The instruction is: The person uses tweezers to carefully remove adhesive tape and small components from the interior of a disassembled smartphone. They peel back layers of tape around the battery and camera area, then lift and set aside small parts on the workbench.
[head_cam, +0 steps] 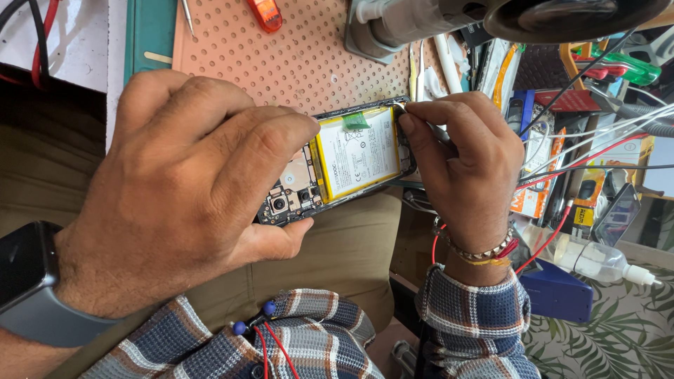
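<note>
Plainly, line by line:
Phone: an opened phone (337, 165) with its back cover off lies slantwise between both hands, above the lap and at the near edge of a pink perforated mat (295, 56).
Battery: a white, yellow-edged battery (359, 153) fills the middle of the phone, with a green tab at its top edge.
Camera end: the circuit board and camera (279, 205) show at the lower left end, just beside the left thumb.
Left hand: the left hand (182, 189) wraps the phone's left end, fingers curled over the top and thumb under it, clamped on the phone; a dark watch (28, 281) sits on the wrist.
Right hand: the right hand (463, 165) has its fingertips pinched together at the phone's upper right corner; whether it grips a small tool there cannot be told.
Wrist: a beaded bracelet (484, 251) and a plaid cuff.
Surroundings: a clear bottle (590, 258) and red and white wires (597, 151) lie to the right.
</note>
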